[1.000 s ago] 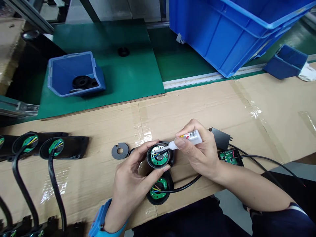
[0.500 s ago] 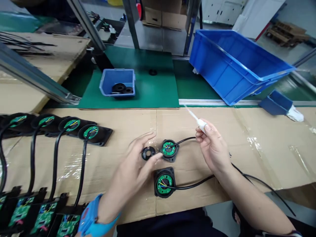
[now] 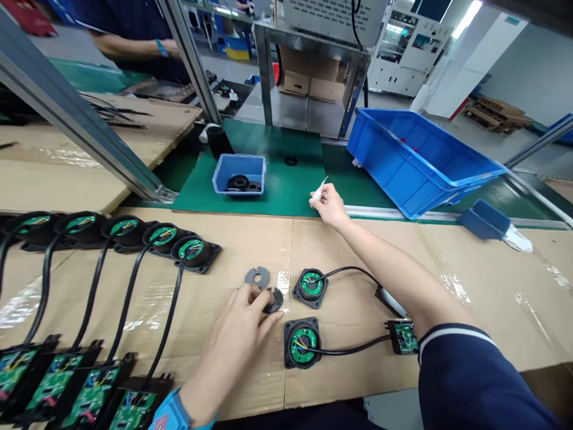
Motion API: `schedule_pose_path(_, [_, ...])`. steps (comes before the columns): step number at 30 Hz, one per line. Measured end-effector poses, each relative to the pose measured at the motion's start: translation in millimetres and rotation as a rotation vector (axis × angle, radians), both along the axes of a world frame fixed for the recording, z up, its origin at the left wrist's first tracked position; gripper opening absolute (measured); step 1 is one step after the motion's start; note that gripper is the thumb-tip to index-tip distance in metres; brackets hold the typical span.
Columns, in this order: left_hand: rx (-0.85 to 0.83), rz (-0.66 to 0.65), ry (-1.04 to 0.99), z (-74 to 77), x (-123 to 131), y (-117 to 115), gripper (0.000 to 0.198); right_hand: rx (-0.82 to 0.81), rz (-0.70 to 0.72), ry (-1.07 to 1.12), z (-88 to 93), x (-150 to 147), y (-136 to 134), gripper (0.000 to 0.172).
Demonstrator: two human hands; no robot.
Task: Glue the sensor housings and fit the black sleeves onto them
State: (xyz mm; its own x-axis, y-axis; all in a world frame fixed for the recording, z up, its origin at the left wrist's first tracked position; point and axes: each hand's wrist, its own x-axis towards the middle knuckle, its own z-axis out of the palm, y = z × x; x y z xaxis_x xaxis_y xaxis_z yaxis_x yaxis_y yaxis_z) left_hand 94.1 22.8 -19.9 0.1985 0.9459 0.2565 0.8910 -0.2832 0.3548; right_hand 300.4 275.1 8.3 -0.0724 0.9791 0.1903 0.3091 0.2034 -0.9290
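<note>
Though partly hidden, black disc (image 3: 276, 300) at tip of left grip (image 3: 239, 319)

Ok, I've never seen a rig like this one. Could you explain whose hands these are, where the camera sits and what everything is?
There is no machine here: these are a person's bare hands, and every picture comes from one camera worn on the head.

The right hand holds a small white bottle with a thin nozzle, near the edge of the green mat. The left hand touches a black disc on the cardboard; I can't tell whether its grip is closed. A grey disc lies just beyond.

To the right sit a farther housing and a nearer housing, both black and wired. Similar housings line the left.
</note>
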Motion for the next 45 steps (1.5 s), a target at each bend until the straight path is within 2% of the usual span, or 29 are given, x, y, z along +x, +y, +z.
schedule_pose_path(3, [0.076,-0.057,-0.092,0.8,-5,-5,0.027,0.052,-0.03,-0.052,1.4,-2,8,0.012])
schedule_pose_path(6, [0.071,-0.029,-0.097,3.6,-9,-10,0.025,0.123,-0.036,-0.074,15.1,11,-15,0.029])
schedule_pose_path(8, [0.032,0.04,-0.091,5.8,-11,-11,0.025,0.166,-0.001,-0.077,28.4,29,-50,0.043])
schedule_pose_path(9, [0.007,0.075,-0.085,6.9,-12,-11,0.026,0.182,0.026,-0.076,35.1,39,-72,0.042])
schedule_pose_path(12, [-0.068,0.161,-0.043,10.2,-17,-7,0.027,0.192,0.088,-0.105,50.5,75,-150,0.028])
schedule_pose_path(14, [-0.094,0.201,-0.023,11.8,-20,-4,0.027,0.151,0.131,-0.211,53.7,95,-201,0.022])
schedule_pose_path(17, [-0.07,0.143,-0.062,12.0,-23,-5,0.03,0.184,0.239,-0.363,47.5,110,-258,0.022])
schedule_pose_path(19, [-0.05,0.048,-0.069,11.2,-23,-8,0.035,0.231,0.296,-0.424,38.7,111,-278,0.022])
schedule_pose_path(25, [-0.05,-0.1,-0.053,14.9,-11,-11,0.04,0.276,0.354,-0.473,15.7,97,-290,0.022])
schedule_pose_path(29, [-0.106,-0.253,-0.056,18.2,3,3,0.05,0.273,0.393,-0.478,12.5,92,-288,0.02])
schedule_pose_path(31, [-0.137,-0.287,-0.066,18.2,6,8,0.051,0.253,0.399,-0.45,13.0,90,-286,0.019])
schedule_pose_path(34, [-0.15,-0.263,-0.14,17.2,5,6,0.041,0.211,0.416,-0.383,14.1,88,-284,0.019])
schedule_pose_path(36, [-0.103,-0.192,-0.175,17.2,1,-1,0.033,0.211,0.434,-0.365,14.6,87,-281,0.017])
schedule_pose_path(39, [0.003,-0.066,-0.105,19.4,-8,-14,0.027,0.238,0.45,-0.367,15.2,86,-279,0.014])
schedule_pose_path(43, [0.051,0.03,-0.046,20.8,-13,-25,0.031,0.258,0.446,-0.392,17.2,85,-276,0.014])
schedule_pose_path(45, [-0.004,-0.026,-0.06,18.3,-12,-25,0.038,0.265,0.446,-0.408,19.4,84,-275,0.015])
